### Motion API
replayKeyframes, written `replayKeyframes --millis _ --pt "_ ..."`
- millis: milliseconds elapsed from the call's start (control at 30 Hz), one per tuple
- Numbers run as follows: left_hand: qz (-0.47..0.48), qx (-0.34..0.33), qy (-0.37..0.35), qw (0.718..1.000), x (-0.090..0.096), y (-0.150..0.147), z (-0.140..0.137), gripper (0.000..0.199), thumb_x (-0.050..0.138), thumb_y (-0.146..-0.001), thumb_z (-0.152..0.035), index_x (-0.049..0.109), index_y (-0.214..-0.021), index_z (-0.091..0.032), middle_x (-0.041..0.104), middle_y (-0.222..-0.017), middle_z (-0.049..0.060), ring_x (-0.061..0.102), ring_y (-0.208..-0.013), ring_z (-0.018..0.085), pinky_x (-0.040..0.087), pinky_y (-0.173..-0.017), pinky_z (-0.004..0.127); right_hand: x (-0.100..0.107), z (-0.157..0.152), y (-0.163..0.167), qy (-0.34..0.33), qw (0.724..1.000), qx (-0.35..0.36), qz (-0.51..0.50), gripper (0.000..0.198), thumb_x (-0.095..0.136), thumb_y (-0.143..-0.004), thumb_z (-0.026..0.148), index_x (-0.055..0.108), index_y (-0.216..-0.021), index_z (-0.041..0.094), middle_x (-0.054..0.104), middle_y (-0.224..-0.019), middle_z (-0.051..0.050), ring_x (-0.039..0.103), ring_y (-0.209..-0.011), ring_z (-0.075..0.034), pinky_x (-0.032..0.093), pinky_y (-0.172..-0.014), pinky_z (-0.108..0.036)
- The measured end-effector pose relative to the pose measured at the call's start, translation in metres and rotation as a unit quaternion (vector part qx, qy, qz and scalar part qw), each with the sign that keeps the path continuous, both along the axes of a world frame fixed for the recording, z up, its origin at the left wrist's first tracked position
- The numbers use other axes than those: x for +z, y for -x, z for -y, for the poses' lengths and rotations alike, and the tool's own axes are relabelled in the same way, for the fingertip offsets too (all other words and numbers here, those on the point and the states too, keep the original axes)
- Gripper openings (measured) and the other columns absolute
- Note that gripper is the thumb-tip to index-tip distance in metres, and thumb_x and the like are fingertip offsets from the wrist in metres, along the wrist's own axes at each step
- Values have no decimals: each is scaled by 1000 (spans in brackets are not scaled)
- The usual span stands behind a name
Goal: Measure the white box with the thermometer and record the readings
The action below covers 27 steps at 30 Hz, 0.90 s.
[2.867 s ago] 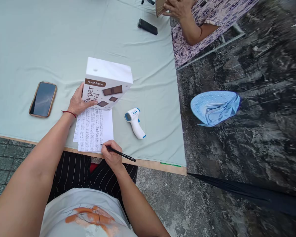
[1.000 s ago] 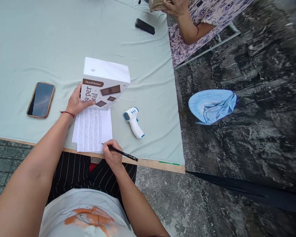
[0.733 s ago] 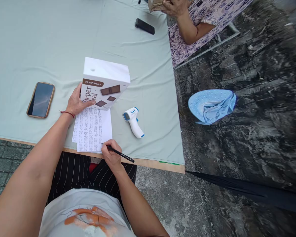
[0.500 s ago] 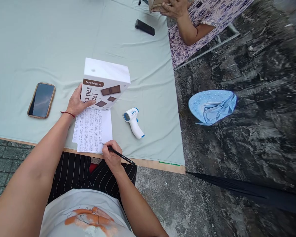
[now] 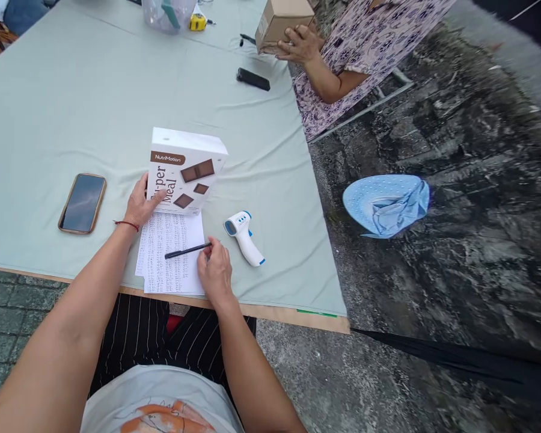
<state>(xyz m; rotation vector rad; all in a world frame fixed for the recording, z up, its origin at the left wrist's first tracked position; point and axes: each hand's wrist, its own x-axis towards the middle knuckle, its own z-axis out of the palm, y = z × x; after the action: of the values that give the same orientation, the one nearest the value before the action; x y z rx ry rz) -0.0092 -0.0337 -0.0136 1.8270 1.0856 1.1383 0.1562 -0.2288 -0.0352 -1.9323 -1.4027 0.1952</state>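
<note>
My left hand (image 5: 140, 203) grips the left edge of a white box (image 5: 190, 144) printed "NutriMotion", its thumb across the front. The box stands tilted on the table, at the top of some sheets of paper (image 5: 171, 279) covered in small writing. Over these sheets, a black pen (image 5: 187, 251) points left, its right end at the fingertips of my right hand (image 5: 215, 267). The fingers of that hand are curled round the pen's end. A white and blue infrared thermometer (image 5: 246, 239) lies to the right of this hand.
A phone (image 5: 82, 203) lies left on the clothed table (image 5: 94, 114). Ahead are a black oblong object (image 5: 253, 79), a clear tub (image 5: 165, 18) and a yellow tape measure (image 5: 197, 23). Another person's hand (image 5: 300, 45) holds a cardboard box (image 5: 282, 21). A blue cap (image 5: 385, 204) is beyond the right edge.
The pen has swung round from pointing lower right to pointing left over the paper. My right hand has turned and shifted a little right. The view has tilted up, showing more of the far table.
</note>
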Motion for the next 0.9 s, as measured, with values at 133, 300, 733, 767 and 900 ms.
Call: replayKeyframes --millis 133,300,733,767,900 --pt "-6 12 5 1000 5 1 3 70 52 -82 -74 57 -126 -20 68 -118 11 64 -106 28 50 -95 44 5 -9 -4 21 999 17 26 40 45 -86 22 58 -123 16 62 -82 -6 56 -82 -24 47 -84 -42" --pt "-29 16 4 999 8 0 6 72 48 -83 -76 57 -127 -21 68 -117 11 63 -107 28 49 -94 43 4 -12 -56 4 989 -129 77 50 60 -80 35 59 -126 16 57 -117 -18 51 -109 -33 40 -92 -50" --pt "-58 16 -7 998 8 -1 8 74 38 -86 -78 56 -130 -21 66 -119 12 60 -113 29 47 -98 45 26 -30 -36 -48 926 -90 -364 39 61 -75 58 57 -80 20 53 -65 4 47 -61 -14 40 -60 -28" --pt "-60 18 -5 998 8 -1 8 75 38 -86 -78 57 -129 -20 66 -118 13 60 -112 30 47 -98 46 32 -36 -24 -67 912 -76 -397 37 62 -75 57 55 -78 20 53 -63 4 47 -59 -13 40 -59 -27" --pt "-65 27 2 998 7 -1 7 76 37 -86 -79 58 -128 -19 67 -116 13 60 -110 30 48 -96 47 51 -62 8 -93 886 -25 -453 34 64 -74 53 53 -73 21 51 -60 5 47 -57 -12 40 -57 -26"
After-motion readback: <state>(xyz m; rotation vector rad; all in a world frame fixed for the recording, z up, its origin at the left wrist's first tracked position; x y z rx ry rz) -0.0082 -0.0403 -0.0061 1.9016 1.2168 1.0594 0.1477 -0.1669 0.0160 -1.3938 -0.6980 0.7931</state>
